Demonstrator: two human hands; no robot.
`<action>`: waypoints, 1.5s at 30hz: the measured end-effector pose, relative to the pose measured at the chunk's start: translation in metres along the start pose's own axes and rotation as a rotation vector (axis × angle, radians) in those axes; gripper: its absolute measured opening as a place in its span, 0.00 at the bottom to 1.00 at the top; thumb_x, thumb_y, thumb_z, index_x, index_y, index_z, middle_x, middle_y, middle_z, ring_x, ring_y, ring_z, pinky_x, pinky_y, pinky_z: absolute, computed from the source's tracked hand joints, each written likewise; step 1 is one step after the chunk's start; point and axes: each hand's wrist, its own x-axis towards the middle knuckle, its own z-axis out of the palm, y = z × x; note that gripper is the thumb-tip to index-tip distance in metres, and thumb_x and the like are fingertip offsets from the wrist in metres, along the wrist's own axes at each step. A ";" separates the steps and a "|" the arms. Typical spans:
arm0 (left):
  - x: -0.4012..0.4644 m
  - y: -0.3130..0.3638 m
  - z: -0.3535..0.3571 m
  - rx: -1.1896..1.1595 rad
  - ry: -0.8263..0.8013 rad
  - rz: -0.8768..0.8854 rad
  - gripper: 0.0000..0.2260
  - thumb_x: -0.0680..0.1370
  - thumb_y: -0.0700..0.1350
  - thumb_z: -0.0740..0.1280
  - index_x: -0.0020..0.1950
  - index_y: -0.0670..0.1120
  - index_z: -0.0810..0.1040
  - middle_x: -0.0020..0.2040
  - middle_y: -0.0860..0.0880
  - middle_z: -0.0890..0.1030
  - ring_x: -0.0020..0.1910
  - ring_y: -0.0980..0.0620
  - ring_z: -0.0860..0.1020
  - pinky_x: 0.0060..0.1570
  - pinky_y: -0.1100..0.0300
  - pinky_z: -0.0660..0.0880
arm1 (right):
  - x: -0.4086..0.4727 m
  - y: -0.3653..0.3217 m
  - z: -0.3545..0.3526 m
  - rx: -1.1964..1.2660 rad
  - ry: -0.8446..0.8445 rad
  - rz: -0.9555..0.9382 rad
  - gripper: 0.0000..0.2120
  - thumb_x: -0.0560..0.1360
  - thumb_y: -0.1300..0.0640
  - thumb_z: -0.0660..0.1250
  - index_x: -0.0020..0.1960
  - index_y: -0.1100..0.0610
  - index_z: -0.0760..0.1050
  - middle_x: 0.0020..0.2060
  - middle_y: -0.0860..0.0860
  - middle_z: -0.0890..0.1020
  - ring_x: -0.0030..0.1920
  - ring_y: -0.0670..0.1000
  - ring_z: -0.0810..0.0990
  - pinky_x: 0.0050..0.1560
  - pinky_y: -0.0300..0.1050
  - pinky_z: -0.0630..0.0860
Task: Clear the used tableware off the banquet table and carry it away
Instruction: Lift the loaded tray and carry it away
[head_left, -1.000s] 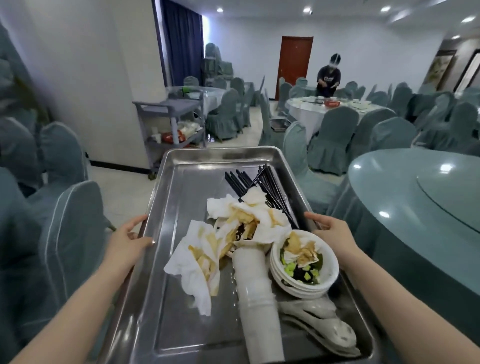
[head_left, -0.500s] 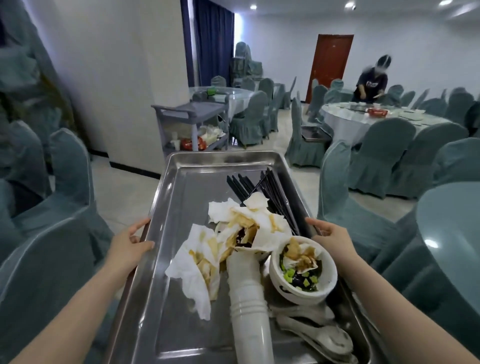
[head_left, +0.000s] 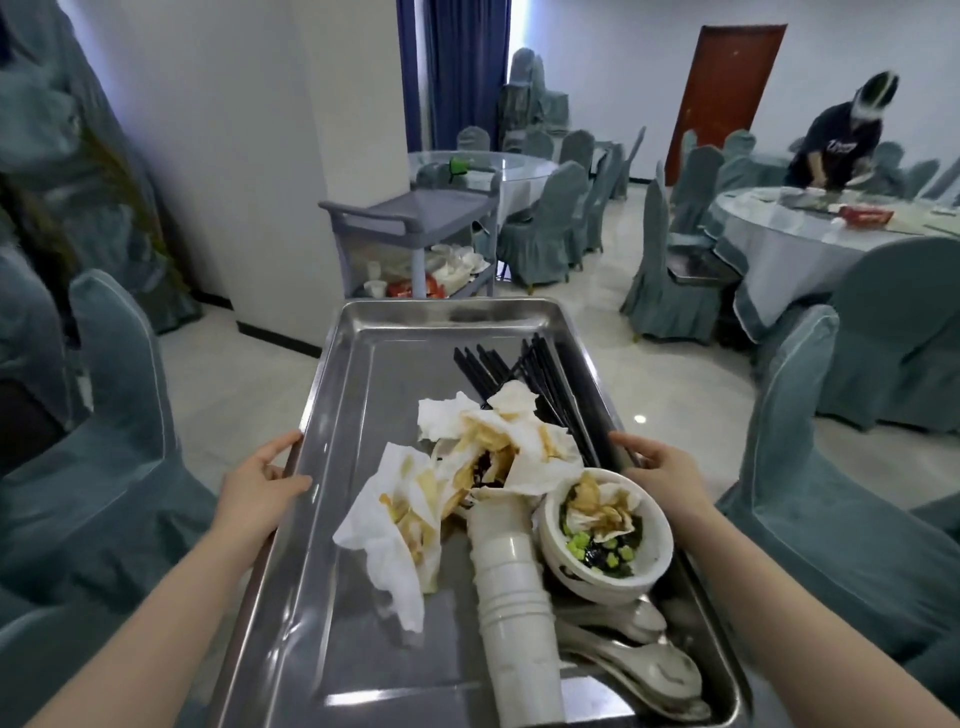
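I carry a large steel tray (head_left: 363, 395) in front of me. My left hand (head_left: 257, 480) grips its left rim and my right hand (head_left: 662, 470) grips its right rim. On the tray lie black chopsticks (head_left: 524, 371), crumpled soiled napkins (head_left: 457, 467), a stack of white cups (head_left: 511, 587) lying on its side, stacked white bowls (head_left: 605, 540) with food scraps in the top one, and white spoons (head_left: 639, 654) at the near right corner.
A grey service cart (head_left: 415, 228) with used tableware on its lower shelf stands straight ahead by a white pillar. Covered chairs (head_left: 119, 431) flank me on both sides. At the far right a person (head_left: 836, 140) bends over a round table (head_left: 810, 244).
The view has swung left and I have moved forward: the near round table on my right has left view and the grey cart is closer. Both hands keep their hold on the tray.
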 end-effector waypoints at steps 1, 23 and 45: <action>0.028 0.006 0.007 0.002 -0.009 0.006 0.26 0.72 0.35 0.71 0.67 0.55 0.75 0.36 0.47 0.81 0.31 0.50 0.78 0.28 0.68 0.74 | 0.021 -0.006 0.006 0.013 0.002 0.005 0.26 0.68 0.70 0.65 0.61 0.48 0.79 0.53 0.59 0.81 0.27 0.34 0.78 0.24 0.29 0.71; 0.575 0.116 0.270 -0.093 -0.084 -0.030 0.21 0.77 0.38 0.67 0.67 0.53 0.74 0.52 0.40 0.83 0.49 0.43 0.82 0.45 0.57 0.75 | 0.617 -0.093 0.087 -0.015 0.052 -0.046 0.13 0.75 0.59 0.67 0.56 0.46 0.81 0.48 0.49 0.84 0.47 0.46 0.81 0.42 0.37 0.75; 1.110 0.213 0.471 -0.235 -0.051 -0.207 0.13 0.77 0.49 0.59 0.46 0.57 0.85 0.38 0.49 0.85 0.39 0.47 0.84 0.39 0.54 0.80 | 1.194 -0.197 0.209 0.013 -0.032 -0.012 0.11 0.75 0.59 0.68 0.53 0.46 0.82 0.41 0.50 0.84 0.38 0.50 0.84 0.37 0.40 0.79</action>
